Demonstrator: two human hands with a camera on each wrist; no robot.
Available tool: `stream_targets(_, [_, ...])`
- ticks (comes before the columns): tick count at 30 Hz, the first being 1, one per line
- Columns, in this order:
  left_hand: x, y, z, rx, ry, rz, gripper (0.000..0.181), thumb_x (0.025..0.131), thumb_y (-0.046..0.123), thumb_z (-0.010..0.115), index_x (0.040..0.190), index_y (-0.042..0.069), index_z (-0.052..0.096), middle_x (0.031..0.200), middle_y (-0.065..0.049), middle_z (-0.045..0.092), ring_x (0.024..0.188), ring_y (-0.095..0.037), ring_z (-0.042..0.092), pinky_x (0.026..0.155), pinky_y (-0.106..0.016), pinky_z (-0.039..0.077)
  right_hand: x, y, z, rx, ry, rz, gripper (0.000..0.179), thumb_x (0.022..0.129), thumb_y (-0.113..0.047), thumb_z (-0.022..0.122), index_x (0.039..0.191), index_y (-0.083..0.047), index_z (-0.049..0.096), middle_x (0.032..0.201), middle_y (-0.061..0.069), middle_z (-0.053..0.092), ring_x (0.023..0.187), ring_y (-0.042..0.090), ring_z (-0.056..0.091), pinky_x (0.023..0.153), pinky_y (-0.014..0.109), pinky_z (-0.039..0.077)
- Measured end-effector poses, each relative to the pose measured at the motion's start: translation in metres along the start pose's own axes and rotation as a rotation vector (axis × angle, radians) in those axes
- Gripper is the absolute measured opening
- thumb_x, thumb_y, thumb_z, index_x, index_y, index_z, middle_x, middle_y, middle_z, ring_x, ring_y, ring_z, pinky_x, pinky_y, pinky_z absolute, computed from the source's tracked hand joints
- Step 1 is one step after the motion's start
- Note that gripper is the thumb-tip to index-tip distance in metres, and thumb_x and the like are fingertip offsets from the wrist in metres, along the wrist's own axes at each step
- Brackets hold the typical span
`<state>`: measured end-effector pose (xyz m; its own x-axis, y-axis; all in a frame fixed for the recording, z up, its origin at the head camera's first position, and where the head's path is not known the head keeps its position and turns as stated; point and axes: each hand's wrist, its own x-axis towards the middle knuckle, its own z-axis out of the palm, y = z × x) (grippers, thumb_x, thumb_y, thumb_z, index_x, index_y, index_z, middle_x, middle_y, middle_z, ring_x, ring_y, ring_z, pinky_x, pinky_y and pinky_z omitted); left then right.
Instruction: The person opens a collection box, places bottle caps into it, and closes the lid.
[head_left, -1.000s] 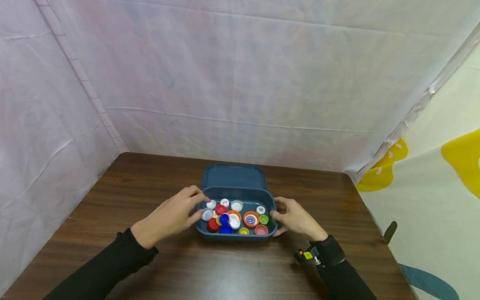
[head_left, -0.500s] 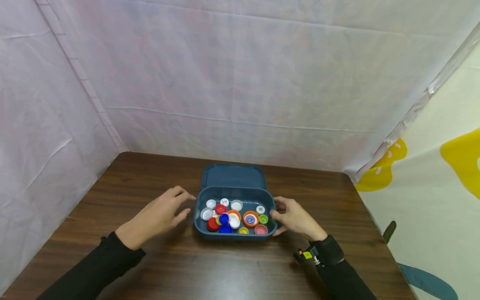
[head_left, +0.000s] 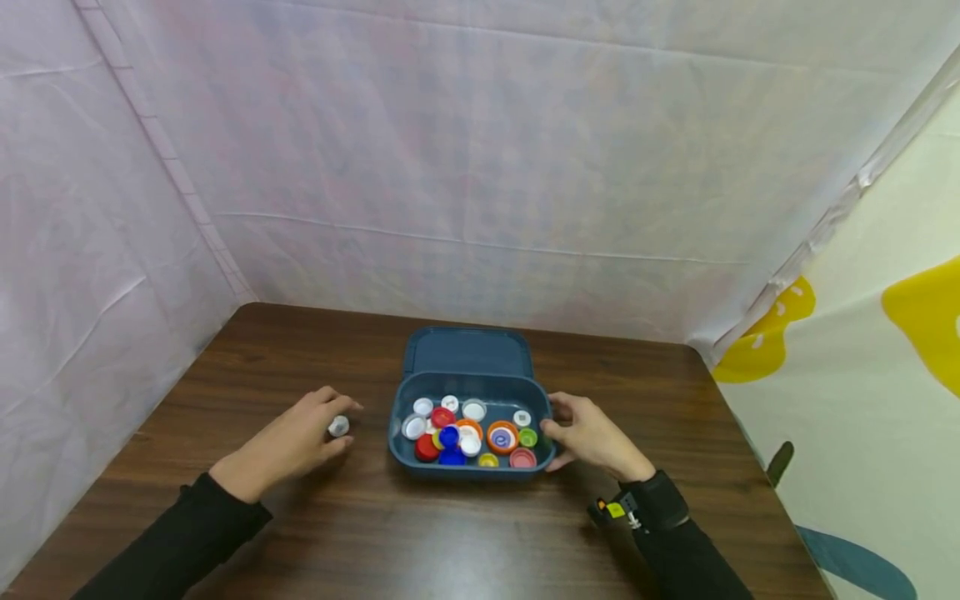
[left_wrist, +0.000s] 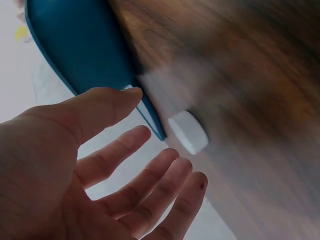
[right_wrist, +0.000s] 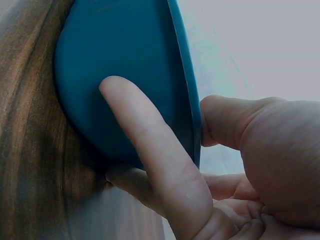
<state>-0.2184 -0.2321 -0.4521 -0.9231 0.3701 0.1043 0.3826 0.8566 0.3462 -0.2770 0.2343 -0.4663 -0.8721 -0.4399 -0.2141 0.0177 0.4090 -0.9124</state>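
Note:
A dark blue plastic box (head_left: pixel 471 473) filled with several bottle caps stands on the table. My right hand (head_left: pixel 592 437) grips its right end; in the right wrist view the thumb (right_wrist: pixel 215 120) lies at the rim and a finger (right_wrist: pixel 145 125) along the outer wall. Left of the box, my left hand (head_left: pixel 288 442) hovers low over the table, fingers spread and loosely bent. A small white bottle cap (head_left: pixel 338 427) shows between its thumb and fingers. In the left wrist view, this cap (left_wrist: pixel 188 132) lies on the wood just beyond the fingertips (left_wrist: pixel 197 182), apart from them.
The box's lid (head_left: pixel 468 352) lies behind it. Inside are red, blue, orange, green, yellow, pink and white caps, including a pink cap (head_left: pixel 522 457). The brown wooden table (head_left: pixel 495 533) reaches back to a pale cloth wall (head_left: pixel 465 167).
My left hand has drawn back from over the box to the left, and a white bottle cap now shows by its fingers. The right hand and box stay almost where they were.

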Motion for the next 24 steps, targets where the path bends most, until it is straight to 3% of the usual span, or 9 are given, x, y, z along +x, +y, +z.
stream_targets(11, [-0.001, -0.013, 0.006, -0.013, -0.013, 0.011, 0.038, 0.095, 0.004, 0.094, 0.131, 0.003, 0.081, 0.124, -0.02, 0.075, 0.111, -0.037, 0.078, 0.094, -0.057, 0.069, 0.001, 0.001, 0.0, 0.021, 0.006, 0.003, 0.059, 0.117, -0.009, 0.066, 0.17, 0.009, 0.046, 0.158, 0.04, 0.062, 0.103, 0.033, 0.085, 0.078, 0.05, 0.074])
stream_targets(24, [0.004, -0.015, 0.01, -0.009, -0.006, 0.036, 0.03, 0.095, -0.001, 0.093, 0.122, 0.004, 0.083, 0.112, -0.014, 0.075, 0.096, -0.021, 0.073, 0.081, -0.043, 0.067, 0.001, 0.004, -0.001, 0.008, 0.005, 0.003, 0.059, 0.117, -0.009, 0.065, 0.17, 0.008, 0.046, 0.158, 0.039, 0.063, 0.104, 0.03, 0.084, 0.078, 0.049, 0.074])
